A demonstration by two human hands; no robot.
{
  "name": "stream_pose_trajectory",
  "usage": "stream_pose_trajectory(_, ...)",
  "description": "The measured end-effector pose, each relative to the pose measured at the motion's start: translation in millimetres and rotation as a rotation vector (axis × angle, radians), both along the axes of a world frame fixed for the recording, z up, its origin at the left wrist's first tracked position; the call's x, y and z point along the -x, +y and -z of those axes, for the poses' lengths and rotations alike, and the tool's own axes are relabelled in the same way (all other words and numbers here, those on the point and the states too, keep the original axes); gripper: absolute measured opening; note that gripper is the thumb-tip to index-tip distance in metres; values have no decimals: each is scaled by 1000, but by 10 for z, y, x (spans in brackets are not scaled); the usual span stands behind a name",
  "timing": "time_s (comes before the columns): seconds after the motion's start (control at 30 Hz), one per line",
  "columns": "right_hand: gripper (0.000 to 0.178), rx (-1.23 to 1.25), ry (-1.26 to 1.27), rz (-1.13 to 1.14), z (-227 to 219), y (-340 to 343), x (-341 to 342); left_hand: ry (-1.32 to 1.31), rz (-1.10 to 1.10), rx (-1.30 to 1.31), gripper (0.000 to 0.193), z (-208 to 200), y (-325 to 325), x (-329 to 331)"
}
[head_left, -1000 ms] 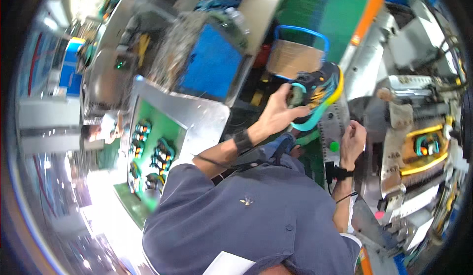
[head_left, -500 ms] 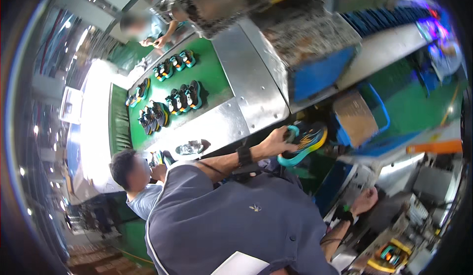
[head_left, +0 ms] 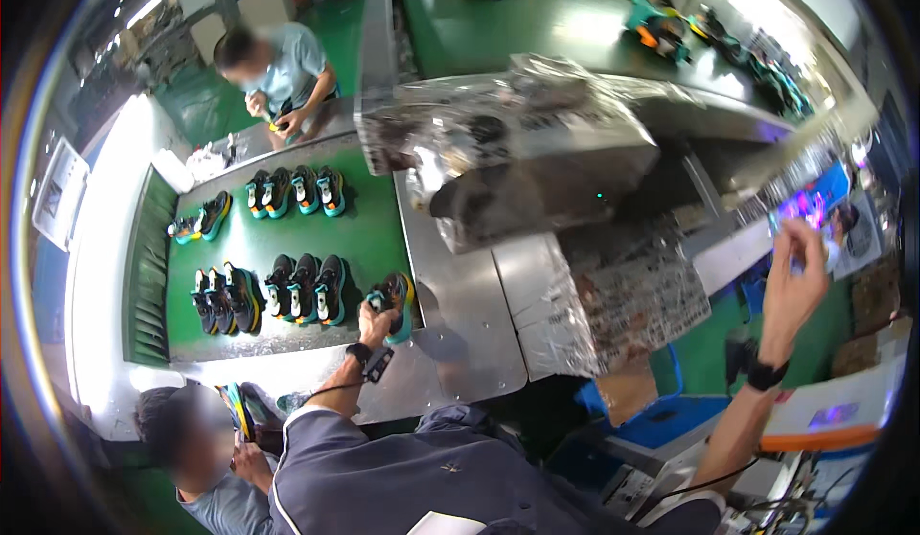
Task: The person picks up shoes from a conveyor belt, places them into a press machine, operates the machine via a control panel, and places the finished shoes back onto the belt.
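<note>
My left hand (head_left: 378, 322) is closed on a black sneaker (head_left: 400, 295) with a teal and orange sole, at the near right corner of the green conveyor belt (head_left: 259, 248). Whether the sneaker's sole rests fully on the belt is hard to tell. To its left stand a row of three matching sneakers (head_left: 305, 288) and another such group (head_left: 226, 297). Farther back are more sneakers (head_left: 295, 191) in a row and a pair (head_left: 202, 217) at the left. My right hand (head_left: 801, 265) is raised at the far right, fingers loosely bent and apart from the palm, nothing visible in it.
A machine wrapped in silvery foil (head_left: 546, 152) stands ahead beside a metal plate (head_left: 460, 343). Behind it, another green belt (head_left: 537, 27) carries shoes. One person (head_left: 287, 75) works across the belt; another (head_left: 206, 449) sits close at my left with a shoe. A cardboard box (head_left: 628, 391) lies right.
My left hand has carried the sneaker from near my front over to the belt's near right corner. My right hand has risen and reached forward to the right. The view has turned.
</note>
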State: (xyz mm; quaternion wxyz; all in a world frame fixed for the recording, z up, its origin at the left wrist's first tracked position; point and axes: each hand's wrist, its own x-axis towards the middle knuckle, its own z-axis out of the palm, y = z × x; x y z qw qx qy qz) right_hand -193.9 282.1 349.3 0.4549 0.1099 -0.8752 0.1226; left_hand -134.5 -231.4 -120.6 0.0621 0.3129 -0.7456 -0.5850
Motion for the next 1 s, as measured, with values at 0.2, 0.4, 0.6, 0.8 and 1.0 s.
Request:
stream_pose_trajectory(0.2,34,-298,-291,-10,-443,-697,2375,-86,-76,-31,55,358,-706,1078)
stream_pose_trajectory(0.4,52,-508,-457,11,-300,-802,4500,-32,-301,124,73,662,-1303,2227)
stream_pose_trajectory(0.6,61,-295,-781,107,-299,-491,5536,-32,-344,331,71,820,-1811,3168)
stream_pose_trajectory(0.8,42,-492,-603,66,-336,76,5376,-201,-244,519,81,1033,-1790,3471)
stream_pose_trajectory(1.0,44,-499,-262,-68,-696,727,5291,-5,-253,445,93,960,-1618,3174)
